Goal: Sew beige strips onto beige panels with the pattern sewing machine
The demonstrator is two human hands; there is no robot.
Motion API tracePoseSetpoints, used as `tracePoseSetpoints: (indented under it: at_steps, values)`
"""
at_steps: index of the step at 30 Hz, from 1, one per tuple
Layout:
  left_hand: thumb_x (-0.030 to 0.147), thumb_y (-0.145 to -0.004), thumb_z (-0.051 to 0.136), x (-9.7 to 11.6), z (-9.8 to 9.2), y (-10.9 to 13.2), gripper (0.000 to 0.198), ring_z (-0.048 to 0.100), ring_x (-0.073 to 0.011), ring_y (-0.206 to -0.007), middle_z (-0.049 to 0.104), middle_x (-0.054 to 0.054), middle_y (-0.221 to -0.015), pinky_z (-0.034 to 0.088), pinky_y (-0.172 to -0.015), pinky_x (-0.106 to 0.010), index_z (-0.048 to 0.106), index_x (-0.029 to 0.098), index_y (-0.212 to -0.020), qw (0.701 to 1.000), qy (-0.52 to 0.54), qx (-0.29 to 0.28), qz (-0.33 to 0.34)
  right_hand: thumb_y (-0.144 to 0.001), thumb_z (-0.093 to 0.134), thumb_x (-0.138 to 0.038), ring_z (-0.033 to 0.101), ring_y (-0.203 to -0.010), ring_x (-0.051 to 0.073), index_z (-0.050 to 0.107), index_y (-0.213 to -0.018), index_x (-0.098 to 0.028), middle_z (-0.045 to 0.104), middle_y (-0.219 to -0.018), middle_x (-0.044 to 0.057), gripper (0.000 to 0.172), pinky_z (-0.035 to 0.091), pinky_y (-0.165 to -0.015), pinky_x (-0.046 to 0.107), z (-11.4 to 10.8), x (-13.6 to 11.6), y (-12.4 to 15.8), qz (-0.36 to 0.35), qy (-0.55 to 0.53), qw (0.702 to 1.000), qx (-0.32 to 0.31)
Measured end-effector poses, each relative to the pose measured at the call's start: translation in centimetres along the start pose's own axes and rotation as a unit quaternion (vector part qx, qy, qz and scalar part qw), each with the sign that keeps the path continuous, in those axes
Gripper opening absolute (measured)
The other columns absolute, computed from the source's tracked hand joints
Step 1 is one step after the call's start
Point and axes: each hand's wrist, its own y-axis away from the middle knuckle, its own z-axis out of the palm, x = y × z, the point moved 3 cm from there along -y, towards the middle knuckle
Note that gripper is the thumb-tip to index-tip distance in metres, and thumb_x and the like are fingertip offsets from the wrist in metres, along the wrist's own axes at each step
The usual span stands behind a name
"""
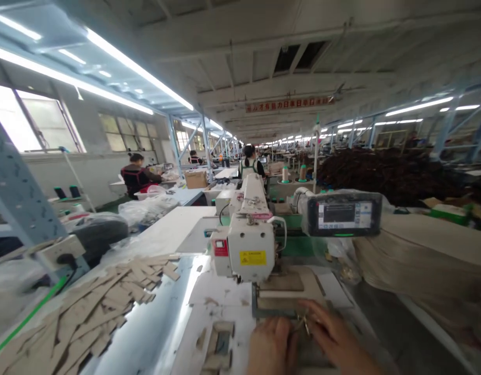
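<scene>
My left hand is curled, its fingers closed, at the front of the sewing machine's clamp frame; what they hold, if anything, is hidden. My right hand is beside it, fingers bent around a small metal tool that looks like thread snips, partly covered. Beige fabric lies in and behind the frame, just beyond my fingers. Above it stands the white head of the sewing machine. To the left of my left hand, a beige piece with a rectangular opening rests on the white plate.
A pile of beige cut strips covers the left table beside a shiny metal surface. The control screen stands at right, before stacked beige fabric. Other people sit at work farther back. A blue post rises at left.
</scene>
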Motion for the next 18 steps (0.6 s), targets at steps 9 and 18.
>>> tracePoseSetpoints:
  at_steps: [9,18]
  values:
    - [0.03,-0.097,0.048,1.0,-3.2,0.2,0.019,0.067,-0.0239,-0.089,0.071,-0.008,-0.092,0.057,-0.077,-0.039,0.062,0.016,-0.097,0.997,0.01,-0.067,0.043,-0.068,0.069,-0.045,0.046,-0.06,0.012,0.059,-0.07,-0.019,0.053,-0.064,-0.002,0.028,0.035,-0.056,0.024,0.2,-0.3,-0.1,0.059,-0.065,0.988,-0.128]
    - [0.032,-0.092,0.053,0.7,-3.6,2.9,0.058,0.041,-0.0316,-0.141,0.043,-0.018,-0.152,0.036,-0.118,-0.047,0.041,0.007,-0.143,0.983,-0.005,-0.18,0.035,-0.064,0.072,-0.065,0.029,-0.044,0.005,0.051,-0.072,-0.02,0.037,-0.052,-0.008,0.05,0.015,-0.041,0.019,-4.3,0.1,-5.5,0.207,-0.002,0.968,-0.145]
